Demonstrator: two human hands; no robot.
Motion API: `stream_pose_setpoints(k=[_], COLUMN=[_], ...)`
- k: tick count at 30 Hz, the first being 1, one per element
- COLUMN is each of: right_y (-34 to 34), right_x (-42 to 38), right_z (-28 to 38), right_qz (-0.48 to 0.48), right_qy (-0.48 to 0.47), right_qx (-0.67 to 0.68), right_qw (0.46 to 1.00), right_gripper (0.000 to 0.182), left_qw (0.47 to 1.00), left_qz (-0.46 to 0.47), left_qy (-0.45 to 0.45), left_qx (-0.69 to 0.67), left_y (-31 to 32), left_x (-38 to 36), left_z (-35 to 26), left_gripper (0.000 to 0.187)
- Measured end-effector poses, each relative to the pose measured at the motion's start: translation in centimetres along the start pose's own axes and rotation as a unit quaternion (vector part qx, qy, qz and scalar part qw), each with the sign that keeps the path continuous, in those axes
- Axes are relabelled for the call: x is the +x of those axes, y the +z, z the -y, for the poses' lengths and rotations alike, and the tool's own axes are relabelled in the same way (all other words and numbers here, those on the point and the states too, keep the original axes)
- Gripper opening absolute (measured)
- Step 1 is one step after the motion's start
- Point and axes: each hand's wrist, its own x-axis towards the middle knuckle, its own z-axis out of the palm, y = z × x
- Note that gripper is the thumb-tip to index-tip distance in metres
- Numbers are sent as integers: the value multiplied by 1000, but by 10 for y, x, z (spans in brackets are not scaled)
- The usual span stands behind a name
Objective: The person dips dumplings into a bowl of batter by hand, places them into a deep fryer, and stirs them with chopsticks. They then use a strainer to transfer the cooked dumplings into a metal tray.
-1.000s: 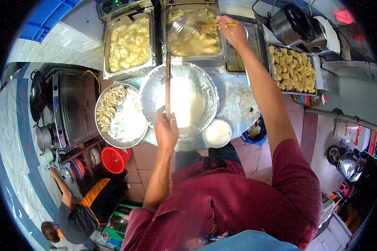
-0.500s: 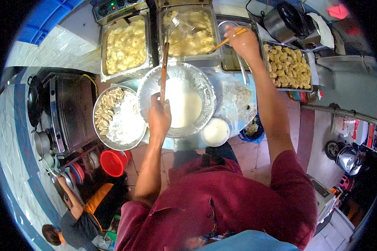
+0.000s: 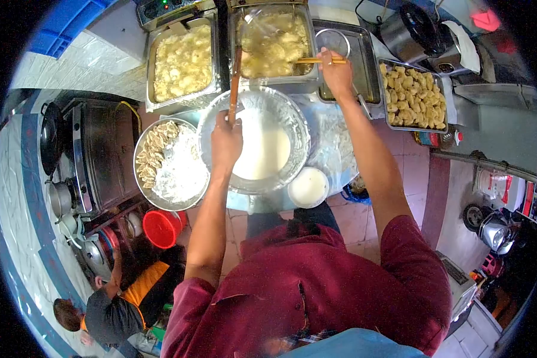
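Observation:
My left hand [image 3: 227,142] grips the wooden handle [image 3: 235,80] of a tool whose far end is over the middle fryer [image 3: 274,45], where pieces bubble in oil. Chopsticks [image 3: 322,60] are in my right hand [image 3: 336,74], pointing left over that fryer's right side. Below the fryers stands a wide bowl of white batter [image 3: 272,149]. To its left, a round metal tray [image 3: 186,197] bears sliced pieces and white powder. A small cup of white liquid [image 3: 308,188] stands at the bowl's lower right. The left fryer [image 3: 182,59] also holds frying pieces.
An empty-looking dark tray with a round-rimmed strainer [image 3: 333,43] lies right of the fryers. Farther right is a tray of browned pieces [image 3: 416,98]. A red bucket [image 3: 163,228] stands on the floor. Another person [image 3: 110,316] is at the lower left, by pots.
My right hand has moved slightly down and left, and the chopsticks now lie nearly level. My left hand has risen a little with the handle. The other person's arm has shifted.

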Motion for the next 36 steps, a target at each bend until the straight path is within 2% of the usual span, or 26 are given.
stream_pose_setpoints(k=[1,3,5,12,13,16,17,20,26,30,31,36], right_y=[-1,-3,-2,-5,-3,9,13,19,-11,-44,-59,-94], right_x=[-1,-3,-7,-37,-42,-51,-51,-46,-28,-22,-24,-19], right_z=[3,10,18,60,62,56,52,33,22,33,54,79], right_qz=[7,20,20,91,121,186,174,165,186,151,157,76], right_qy=[9,27,4,-89,-50,-82,-134,-155,-85,-29,-2,-9], right_qx=[16,48,72,82,91,17,-9,5,-13,-2,5,-45], right_qw=[1000,998,997,988,987,979,976,974,979,988,988,996], right_gripper=[38,40,38,33,34,24,23,23,25,31,33,36], left_qw=[1000,1000,999,998,998,998,998,998,999,999,999,999], left_qz=[-21,-21,-19,-59,-59,-55,-54,-37,-12,-13,-20,-33], left_qy=[22,1,-15,33,24,14,23,24,5,14,19,10], left_qx=[3,-15,-24,13,10,8,13,33,45,33,29,30], left_y=[-5,-19,-26,-22,-22,-18,-13,-9,-4,-6,-7,-20], left_x=[-3,-10,-14,-16,-17,-20,-19,-19,-19,-23,-24,-25], left_z=[-6,-21,-23,6,4,3,10,12,9,7,4,-17], left_gripper=[33,34,36,36,36,35,34,34,34,36,36,36])
